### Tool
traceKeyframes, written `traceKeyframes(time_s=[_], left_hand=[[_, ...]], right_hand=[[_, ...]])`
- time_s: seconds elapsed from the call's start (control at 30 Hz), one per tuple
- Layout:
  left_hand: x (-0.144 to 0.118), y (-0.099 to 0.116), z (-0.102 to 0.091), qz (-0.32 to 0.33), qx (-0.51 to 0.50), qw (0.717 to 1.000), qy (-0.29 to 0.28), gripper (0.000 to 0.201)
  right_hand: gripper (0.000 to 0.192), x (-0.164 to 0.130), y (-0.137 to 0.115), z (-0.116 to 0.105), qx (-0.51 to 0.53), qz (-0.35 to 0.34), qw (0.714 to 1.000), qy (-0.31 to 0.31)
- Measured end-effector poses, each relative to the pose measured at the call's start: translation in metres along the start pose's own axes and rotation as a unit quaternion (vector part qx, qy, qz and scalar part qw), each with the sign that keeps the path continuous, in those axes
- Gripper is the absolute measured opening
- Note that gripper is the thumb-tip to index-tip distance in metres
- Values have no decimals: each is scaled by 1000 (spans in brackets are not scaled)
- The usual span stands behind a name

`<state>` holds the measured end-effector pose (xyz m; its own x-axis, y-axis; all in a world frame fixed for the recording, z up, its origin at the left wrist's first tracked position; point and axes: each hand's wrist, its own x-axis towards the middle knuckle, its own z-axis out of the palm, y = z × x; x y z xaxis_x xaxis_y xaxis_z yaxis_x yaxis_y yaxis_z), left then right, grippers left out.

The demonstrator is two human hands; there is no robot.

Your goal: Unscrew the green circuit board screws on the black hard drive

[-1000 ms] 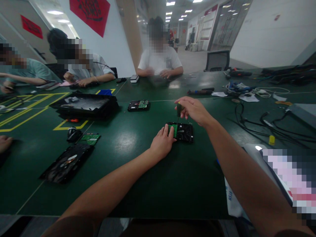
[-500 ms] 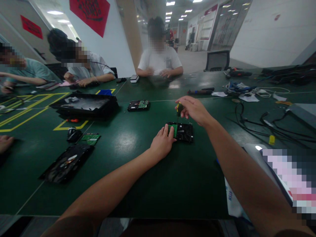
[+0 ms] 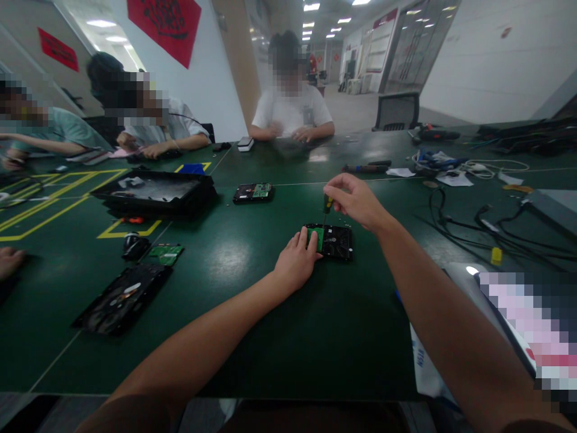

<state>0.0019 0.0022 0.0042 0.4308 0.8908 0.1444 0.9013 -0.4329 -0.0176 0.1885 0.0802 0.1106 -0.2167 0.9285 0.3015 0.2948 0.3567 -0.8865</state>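
Note:
A black hard drive [image 3: 341, 243] lies flat on the green table, with a green circuit board [image 3: 320, 239] on its left part. My left hand [image 3: 296, 260] grips the drive's left end, its fingers resting over the board and the thumb at the near edge. Above the drive, my right hand [image 3: 354, 199] pinches a small yellow and black screwdriver [image 3: 329, 205] by the handle. The screwdriver stands nearly upright, its thin shaft pointing down to the edge of the board. Whether the tip sits in a screw is too small to tell. Tiny screws [image 3: 346, 221] lie just behind the drive.
Another hard drive [image 3: 253, 192] lies further back. To the left are a black tray [image 3: 155, 191], a loose circuit board [image 3: 166, 253] and a black drive casing [image 3: 121, 300]. Black cables [image 3: 478, 234] and a grey metal box [image 3: 552, 210] occupy the right. Several people sit around the table.
My right hand's fingers have shifted around the top of the screwdriver handle, which has turned. The left hand and the hard drive have stayed in place.

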Motion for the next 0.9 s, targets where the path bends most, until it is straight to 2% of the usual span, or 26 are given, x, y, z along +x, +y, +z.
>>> traceKeyframes(time_s=[0.13,0.27,0.4,0.5,0.7,0.9], left_hand=[[0,-1,2,2,2,1000,-1,59],[0,-1,2,1,8,1000,6,59],[0,-1,1,4,8,1000,6,59],[0,0,0,1,6,1000,3,59],[0,0,0,-2,1,1000,-4,59],[1,0,0,-1,3,1000,-2,60]], right_hand=[[21,-1,-2,1,16,-3,1000,1],[20,-1,-3,1,35,-16,999,-25],[20,1,-1,0,62,1,997,-35],[21,-1,-2,0,39,-1,999,-34],[22,-4,-6,0,-7,3,1000,6],[21,-1,-3,-1,31,-8,999,-35]])
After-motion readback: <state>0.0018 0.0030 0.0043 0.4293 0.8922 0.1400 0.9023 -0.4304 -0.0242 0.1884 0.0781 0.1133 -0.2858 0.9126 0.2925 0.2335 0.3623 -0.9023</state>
